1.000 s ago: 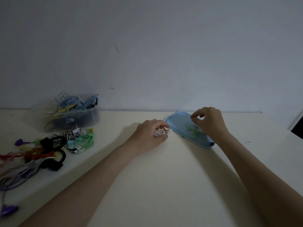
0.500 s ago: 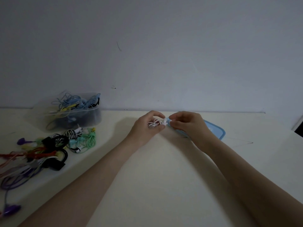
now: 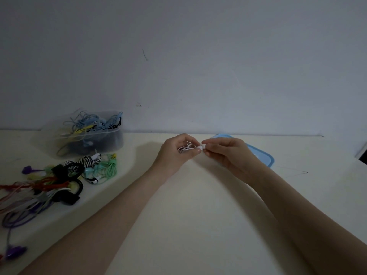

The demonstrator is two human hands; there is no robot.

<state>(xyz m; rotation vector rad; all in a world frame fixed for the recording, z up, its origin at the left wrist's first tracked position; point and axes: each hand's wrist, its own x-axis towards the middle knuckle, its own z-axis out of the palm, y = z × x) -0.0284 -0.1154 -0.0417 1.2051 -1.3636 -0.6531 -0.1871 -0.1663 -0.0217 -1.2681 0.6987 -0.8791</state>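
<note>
The right hand has left the blue lid, far right, and now pinches one end, perhaps an earbud, of the white cable, which the left hand grips coiled.

At mid-frame the left hand and right hand meet over the cream tabletop, the small white coiled cable between them. The flat blue plastic lid lies behind the right hand. At left stands the clear plastic tub of tangled cables, with the loose heap of coloured cable bundles before it.

Dim, bluish light; soft shadows left of forearms; wide-angle bending at edges; slight softness, no glare.
</note>
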